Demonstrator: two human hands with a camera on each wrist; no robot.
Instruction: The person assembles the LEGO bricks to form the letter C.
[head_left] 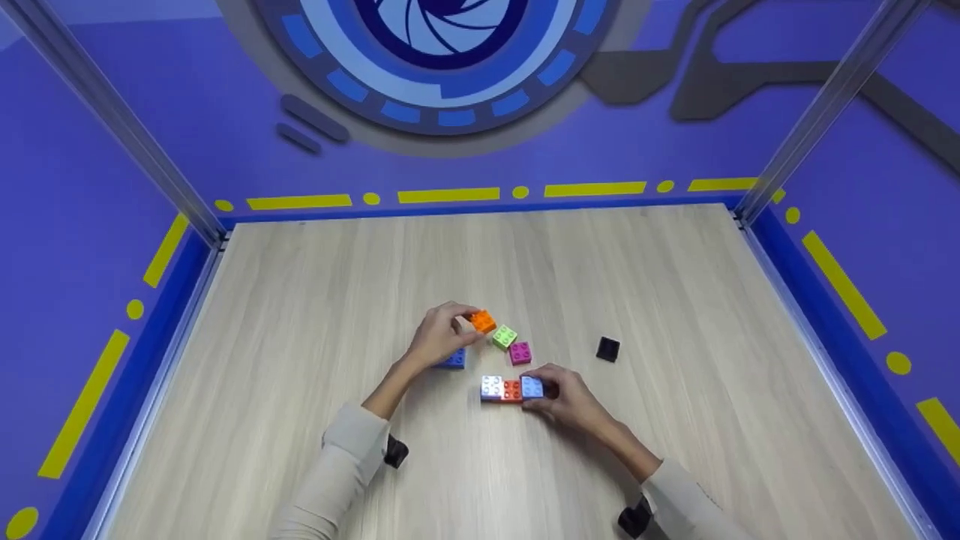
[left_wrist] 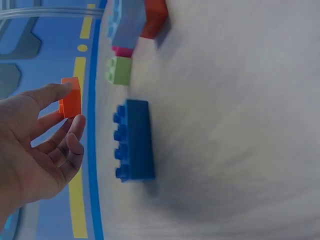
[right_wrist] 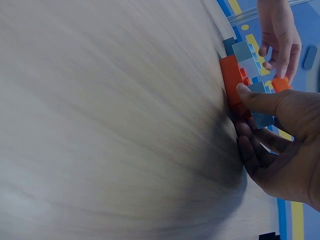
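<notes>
My left hand (head_left: 439, 334) pinches an orange toy building brick (head_left: 483, 322) between thumb and fingers; the left wrist view shows this orange brick (left_wrist: 72, 97) above the table. Under that hand lies a long blue brick (head_left: 454, 361), partly covered in the head view. My right hand (head_left: 574, 401) grips the right end of a small brick build, thumb and fingers around a light blue brick (head_left: 532, 387). That brick sits on a red brick (right_wrist: 231, 80), whose studs show in the middle. A paler blue brick (head_left: 491, 385) tops the build's left end.
Behind the build, a light green brick (head_left: 505, 337) and a magenta brick (head_left: 520, 352) lie close together on the wooden table (head_left: 337, 277). A black brick (head_left: 608, 349) lies off to the right. Blue printed walls (head_left: 480, 169) enclose the table's back and sides.
</notes>
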